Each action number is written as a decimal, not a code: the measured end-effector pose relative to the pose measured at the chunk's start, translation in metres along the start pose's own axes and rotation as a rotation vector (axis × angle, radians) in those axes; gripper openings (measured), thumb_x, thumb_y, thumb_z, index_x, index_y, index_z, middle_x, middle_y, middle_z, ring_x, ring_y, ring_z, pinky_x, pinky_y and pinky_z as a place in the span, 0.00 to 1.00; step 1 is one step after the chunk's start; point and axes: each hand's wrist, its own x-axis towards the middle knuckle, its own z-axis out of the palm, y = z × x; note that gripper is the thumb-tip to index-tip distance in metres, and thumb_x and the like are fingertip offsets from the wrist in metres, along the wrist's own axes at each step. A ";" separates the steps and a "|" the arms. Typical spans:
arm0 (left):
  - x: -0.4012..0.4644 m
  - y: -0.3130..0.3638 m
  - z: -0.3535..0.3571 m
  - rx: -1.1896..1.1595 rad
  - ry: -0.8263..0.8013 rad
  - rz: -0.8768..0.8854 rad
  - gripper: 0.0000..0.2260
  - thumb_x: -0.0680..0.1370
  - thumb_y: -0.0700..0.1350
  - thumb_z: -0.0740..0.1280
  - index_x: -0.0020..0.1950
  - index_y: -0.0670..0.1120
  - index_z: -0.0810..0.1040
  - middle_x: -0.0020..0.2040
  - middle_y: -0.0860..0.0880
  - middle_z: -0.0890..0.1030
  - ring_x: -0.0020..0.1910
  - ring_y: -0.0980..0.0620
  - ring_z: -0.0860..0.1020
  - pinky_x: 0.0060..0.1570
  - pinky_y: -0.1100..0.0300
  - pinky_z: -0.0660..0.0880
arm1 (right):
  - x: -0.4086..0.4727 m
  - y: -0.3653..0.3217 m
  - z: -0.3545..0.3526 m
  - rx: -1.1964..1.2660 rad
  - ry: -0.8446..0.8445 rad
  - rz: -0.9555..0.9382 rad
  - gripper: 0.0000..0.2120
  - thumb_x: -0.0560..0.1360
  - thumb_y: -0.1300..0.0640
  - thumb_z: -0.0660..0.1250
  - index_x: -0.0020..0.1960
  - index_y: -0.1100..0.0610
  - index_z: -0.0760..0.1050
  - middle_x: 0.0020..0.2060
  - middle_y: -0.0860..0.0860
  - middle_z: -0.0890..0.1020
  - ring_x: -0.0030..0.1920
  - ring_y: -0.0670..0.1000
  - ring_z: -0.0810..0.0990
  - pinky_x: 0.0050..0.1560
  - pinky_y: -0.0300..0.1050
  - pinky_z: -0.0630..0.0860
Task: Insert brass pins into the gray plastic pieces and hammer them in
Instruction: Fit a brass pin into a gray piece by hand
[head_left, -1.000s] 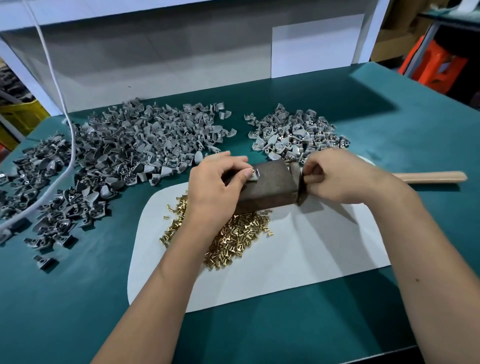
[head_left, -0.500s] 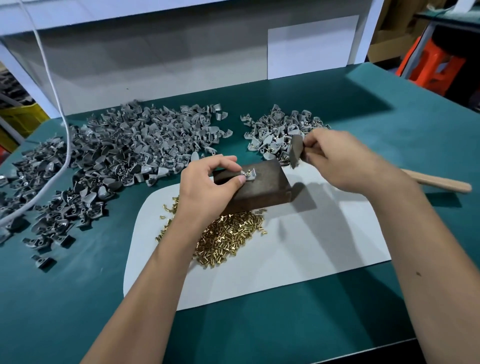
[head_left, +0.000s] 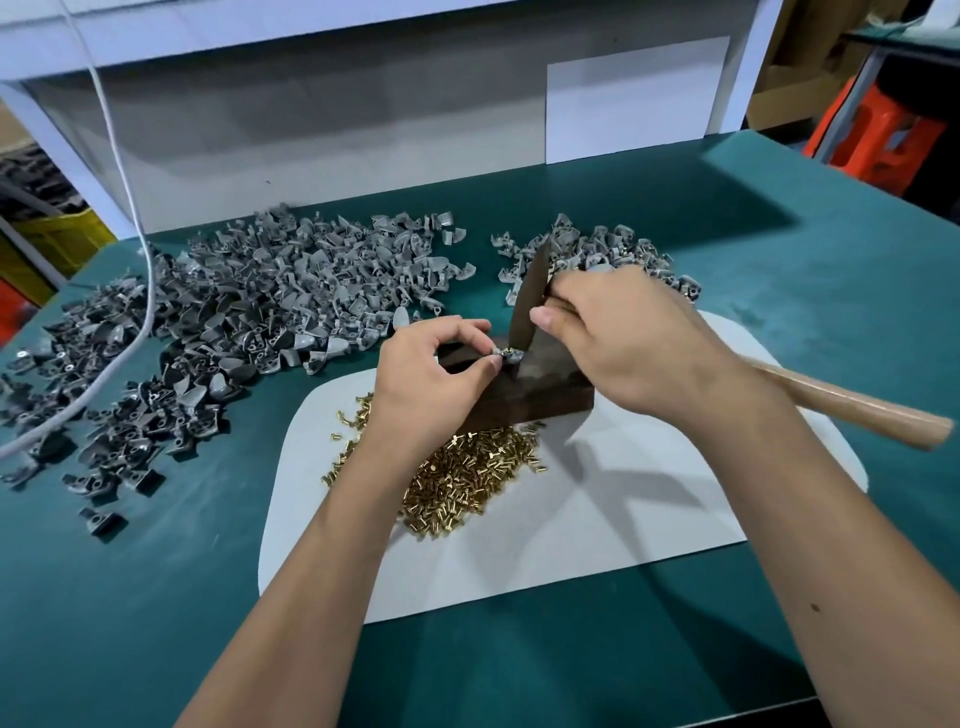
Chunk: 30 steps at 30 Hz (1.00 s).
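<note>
My left hand (head_left: 434, 376) pinches a small gray plastic piece (head_left: 505, 356) on top of a dark metal block (head_left: 540, 395). My right hand (head_left: 618, 338) grips a hammer close to its head; the dark head (head_left: 530, 301) stands upright with its lower end touching the piece. The wooden handle (head_left: 852, 410) sticks out to the right. A heap of brass pins (head_left: 467, 478) lies on the white mat (head_left: 623, 519) in front of the block, partly under my left wrist.
A big heap of gray plastic pieces (head_left: 234, 322) covers the green table (head_left: 779, 286) at left. A smaller pile of gray pieces (head_left: 602, 254) lies behind my right hand. A white cable (head_left: 140, 270) runs over the left heap. An orange stool (head_left: 878, 140) stands far right.
My right hand lifted the hammer off the mat, raised it over the block, then brought its head down onto the piece held by my left hand.
</note>
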 end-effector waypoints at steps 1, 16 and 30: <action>0.000 0.000 0.000 0.007 -0.005 0.005 0.07 0.74 0.39 0.76 0.40 0.50 0.84 0.55 0.53 0.85 0.57 0.57 0.82 0.64 0.58 0.76 | 0.001 -0.001 -0.002 0.019 0.039 -0.003 0.12 0.84 0.46 0.59 0.45 0.50 0.71 0.36 0.47 0.77 0.40 0.58 0.76 0.39 0.48 0.68; 0.001 0.002 -0.001 0.012 -0.009 -0.009 0.06 0.73 0.38 0.76 0.40 0.49 0.85 0.55 0.54 0.85 0.56 0.58 0.82 0.64 0.58 0.76 | 0.001 -0.016 -0.005 0.025 0.234 0.030 0.11 0.84 0.46 0.59 0.49 0.51 0.73 0.37 0.50 0.75 0.37 0.58 0.72 0.39 0.48 0.69; 0.001 0.003 -0.002 -0.029 -0.032 -0.006 0.07 0.73 0.35 0.76 0.39 0.47 0.84 0.56 0.48 0.86 0.56 0.55 0.83 0.64 0.54 0.76 | 0.004 -0.025 -0.002 -0.177 -0.061 0.042 0.09 0.85 0.46 0.58 0.49 0.49 0.71 0.43 0.53 0.80 0.47 0.62 0.80 0.41 0.48 0.66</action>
